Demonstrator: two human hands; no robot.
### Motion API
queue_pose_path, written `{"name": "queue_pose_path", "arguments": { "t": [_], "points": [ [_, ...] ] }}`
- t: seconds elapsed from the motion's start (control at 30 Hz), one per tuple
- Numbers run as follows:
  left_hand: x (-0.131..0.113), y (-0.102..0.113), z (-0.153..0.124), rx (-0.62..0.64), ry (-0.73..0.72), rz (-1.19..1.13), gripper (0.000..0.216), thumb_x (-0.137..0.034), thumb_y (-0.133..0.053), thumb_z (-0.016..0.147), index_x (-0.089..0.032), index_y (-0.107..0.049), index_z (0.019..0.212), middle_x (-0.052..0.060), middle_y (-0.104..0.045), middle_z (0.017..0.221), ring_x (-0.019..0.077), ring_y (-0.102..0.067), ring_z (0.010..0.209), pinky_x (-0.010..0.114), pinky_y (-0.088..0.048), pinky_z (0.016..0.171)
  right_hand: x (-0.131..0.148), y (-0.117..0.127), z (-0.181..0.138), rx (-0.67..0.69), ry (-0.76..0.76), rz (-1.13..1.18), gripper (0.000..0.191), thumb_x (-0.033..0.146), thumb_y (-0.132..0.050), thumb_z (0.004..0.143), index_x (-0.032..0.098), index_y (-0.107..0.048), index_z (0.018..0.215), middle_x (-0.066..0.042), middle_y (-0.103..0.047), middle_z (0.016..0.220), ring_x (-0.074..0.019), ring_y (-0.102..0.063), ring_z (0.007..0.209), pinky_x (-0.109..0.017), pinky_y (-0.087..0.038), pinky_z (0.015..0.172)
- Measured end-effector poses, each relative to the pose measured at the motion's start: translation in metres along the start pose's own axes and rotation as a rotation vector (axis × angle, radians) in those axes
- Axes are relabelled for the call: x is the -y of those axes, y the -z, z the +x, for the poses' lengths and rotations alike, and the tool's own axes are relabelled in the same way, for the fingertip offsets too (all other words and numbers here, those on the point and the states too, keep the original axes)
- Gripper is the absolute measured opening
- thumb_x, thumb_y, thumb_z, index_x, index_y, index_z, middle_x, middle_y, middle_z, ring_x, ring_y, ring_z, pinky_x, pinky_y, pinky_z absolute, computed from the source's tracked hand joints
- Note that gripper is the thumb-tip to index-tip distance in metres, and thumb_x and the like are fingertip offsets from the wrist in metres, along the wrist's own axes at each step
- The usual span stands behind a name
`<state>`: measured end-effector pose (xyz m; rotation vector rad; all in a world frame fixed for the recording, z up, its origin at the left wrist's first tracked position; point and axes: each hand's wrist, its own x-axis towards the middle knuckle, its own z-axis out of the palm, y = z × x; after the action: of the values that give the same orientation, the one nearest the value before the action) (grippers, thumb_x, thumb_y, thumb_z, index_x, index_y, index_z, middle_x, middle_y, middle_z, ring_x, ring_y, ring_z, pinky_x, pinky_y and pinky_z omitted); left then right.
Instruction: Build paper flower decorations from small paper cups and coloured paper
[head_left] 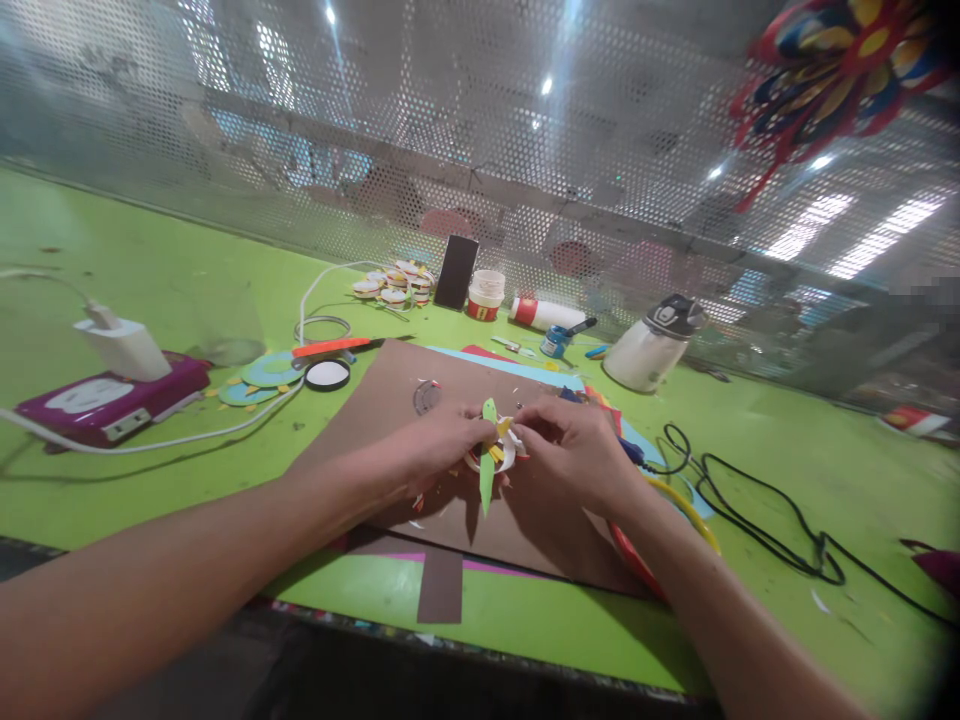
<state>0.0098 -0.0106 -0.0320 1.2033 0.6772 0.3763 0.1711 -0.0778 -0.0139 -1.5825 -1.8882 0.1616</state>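
Note:
Between both hands, over a brown board [330,430], is a small paper craft [487,475] made of a green leaf-like strip, a white ring and yellow bits. My left hand [442,445] pinches it from the left, thumb against the green strip. My right hand [574,445] closes its fingertips at the craft's right upper side, by a yellow piece. Whatever lies right between the right fingertips is too small to make out. Paper scraps lie on the board below the hands.
At left are a purple power strip [150,400] with a white charger [124,345], an orange cutter [330,348] and a round white lid [328,375]. Behind stand a phone [456,272], a jar [486,295] and a white bottle [649,350]. A black cable [772,530] loops at right.

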Motion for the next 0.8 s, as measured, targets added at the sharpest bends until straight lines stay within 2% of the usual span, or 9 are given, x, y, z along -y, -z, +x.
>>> {"name": "queue_pose_path", "arguments": {
  "t": [0.27, 0.43, 0.6, 0.8],
  "points": [
    [0.0074, 0.0043, 0.0029, 0.058, -0.059, 0.041, 0.013, -0.027, -0.057, 0.075, -0.017, -0.06, 0.082, 0.008, -0.068, 0.071, 0.02, -0.067, 0.058, 0.028, -0.053, 0.05, 0.0018, 0.0008, 0.0003, 0.018, 0.001, -0.041, 0.014, 0.014, -0.057, 0.082, 0.017, -0.069, 0.075, -0.001, -0.07, 0.069, -0.013, -0.056, 0.061, -0.025, -0.041, 0.058],
    [0.0061, 0.0019, 0.0024, 0.028, -0.062, 0.018, 0.011, -0.023, -0.059, 0.071, -0.017, -0.059, 0.081, 0.006, -0.066, 0.067, 0.0189, -0.067, 0.058, 0.03, -0.055, 0.054, 0.0017, 0.0003, 0.0, 0.018, 0.02, -0.044, 0.015, 0.014, -0.056, 0.083, 0.017, -0.069, 0.077, -0.002, -0.071, 0.073, -0.0138, -0.058, 0.064, -0.026, -0.042, 0.061],
    [0.0078, 0.0031, 0.0041, 0.073, -0.086, 0.019, 0.012, -0.027, -0.058, 0.075, -0.017, -0.059, 0.082, 0.007, -0.066, 0.069, 0.0173, -0.065, 0.055, 0.029, -0.055, 0.053, 0.0027, -0.0015, -0.0002, 0.011, 0.035, -0.048, 0.016, 0.013, -0.056, 0.082, 0.017, -0.07, 0.076, -0.002, -0.069, 0.07, -0.0129, -0.057, 0.062, -0.025, -0.041, 0.059],
    [0.0067, 0.0037, 0.0023, 0.033, -0.091, 0.092, 0.013, -0.027, -0.055, 0.078, -0.016, -0.06, 0.083, 0.008, -0.067, 0.07, 0.0166, -0.064, 0.053, 0.027, -0.053, 0.05, 0.0023, -0.0018, -0.0006, -0.008, 0.035, -0.053, 0.015, 0.013, -0.056, 0.081, 0.017, -0.069, 0.075, -0.001, -0.069, 0.069, -0.013, -0.057, 0.061, -0.025, -0.041, 0.058]
  ]
}}
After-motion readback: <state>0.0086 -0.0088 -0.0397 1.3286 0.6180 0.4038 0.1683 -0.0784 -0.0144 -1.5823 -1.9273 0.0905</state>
